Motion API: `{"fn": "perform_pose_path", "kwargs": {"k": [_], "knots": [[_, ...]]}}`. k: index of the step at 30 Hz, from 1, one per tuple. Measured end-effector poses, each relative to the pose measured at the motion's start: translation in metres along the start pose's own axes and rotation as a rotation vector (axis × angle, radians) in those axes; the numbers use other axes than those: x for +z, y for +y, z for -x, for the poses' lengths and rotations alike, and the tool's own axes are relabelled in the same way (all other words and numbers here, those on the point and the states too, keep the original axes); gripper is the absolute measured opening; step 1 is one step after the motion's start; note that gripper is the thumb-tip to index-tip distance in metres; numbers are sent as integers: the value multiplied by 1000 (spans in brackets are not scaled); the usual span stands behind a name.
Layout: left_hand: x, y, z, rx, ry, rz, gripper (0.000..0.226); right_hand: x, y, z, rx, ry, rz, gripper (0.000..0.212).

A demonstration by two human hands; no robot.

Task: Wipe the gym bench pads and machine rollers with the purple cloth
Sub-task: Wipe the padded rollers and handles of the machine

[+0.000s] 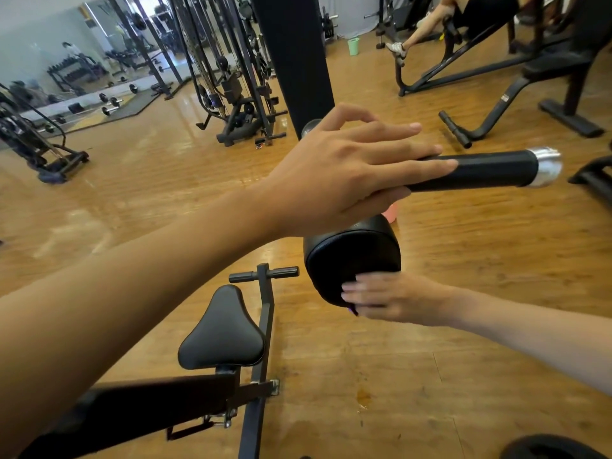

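Both hands are open, left hand [347, 173] resting on the bar [490, 170], right hand [397, 298] pressing the cloth [353, 310] on the roller [347, 256], so the cloth may slip down.

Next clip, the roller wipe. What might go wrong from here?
1. The left hand lies with straight fingers along the bar, not curled round it; if the bar swings, that hand may slide off.
2. The right hand is blurred with motion, and only a sliver of the cloth shows beneath it against the roller, so the cloth may slip out.
3. A dark stain marks the floor; if wet, it is a slip hazard.
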State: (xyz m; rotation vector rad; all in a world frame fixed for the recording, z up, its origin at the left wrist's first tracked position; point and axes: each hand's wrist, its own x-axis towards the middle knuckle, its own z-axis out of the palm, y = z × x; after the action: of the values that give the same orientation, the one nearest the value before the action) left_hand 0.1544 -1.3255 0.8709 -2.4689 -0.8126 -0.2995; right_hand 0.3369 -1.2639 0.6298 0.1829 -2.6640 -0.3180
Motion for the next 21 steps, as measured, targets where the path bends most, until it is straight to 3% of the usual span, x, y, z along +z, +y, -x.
{"fn": "perform_pose_path", "kwargs": {"k": [2, 4, 7, 9, 15, 19, 21], "knots": [[1, 1, 2, 1, 13, 2, 40, -19, 0, -23, 110, 185, -36, 25], [2, 2, 3, 13, 15, 3, 40, -17, -2, -19, 166, 253, -21, 24], [2, 1, 3, 10, 32, 8, 39, 14, -6, 18, 66, 33, 45, 21], [2, -2, 2, -3, 43, 3, 39, 17, -4, 26, 18, -15, 46, 20], [3, 0, 6, -2, 44, 13, 38, -31, 11, -19, 200, 331, -22, 26], [3, 4, 3, 11, 44, 7, 38, 10, -4, 23, 55, 80, 34, 27], [2, 5, 3, 17, 28, 2, 39, 7, -5, 24, 30, 81, 24, 24]]}}
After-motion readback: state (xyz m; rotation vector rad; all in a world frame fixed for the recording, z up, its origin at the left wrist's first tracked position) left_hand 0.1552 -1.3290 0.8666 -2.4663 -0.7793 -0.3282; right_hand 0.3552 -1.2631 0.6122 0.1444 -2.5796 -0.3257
